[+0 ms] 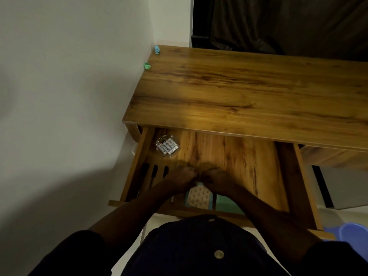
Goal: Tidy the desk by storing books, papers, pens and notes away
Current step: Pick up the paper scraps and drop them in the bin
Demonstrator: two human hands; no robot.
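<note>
patterned notepad (199,196) lies flat in open drawer (139,162), near its front; green sheet (227,204) just beside it, r side. left hand (185,175) & right hand (216,177) meet at pad's far edge, fingers curled; can't tell if they pinch anything. pad prob. light, thin, bendy: take by edges, keep flat. pens (154,172) along drawer's l side. desk top (249,92) smooth wood. dim room, white wall to l.
</note>
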